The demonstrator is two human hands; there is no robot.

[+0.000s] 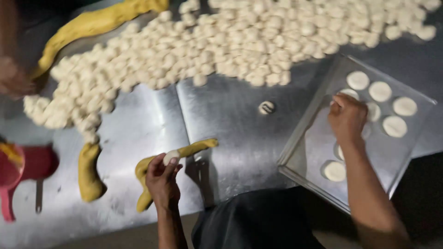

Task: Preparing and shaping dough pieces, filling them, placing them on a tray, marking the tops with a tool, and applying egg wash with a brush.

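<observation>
The left hand (162, 177) was curled around a small white dough ball (170, 157), pinching it above a yellow dough rope (184, 152) that lay on the shiny metal desk (226, 120). The right hand (347, 117) hovered over a square metal baking tray (318, 138), fingers bent downward onto a flattened white dough disc (350, 93); whether it gripped the disc could not be told. More flattened discs sat on the tray. A wide heap of white dough pieces (221, 41) covered the desk beyond, and a red plastic scoop (23, 170) lay at the left edge.
</observation>
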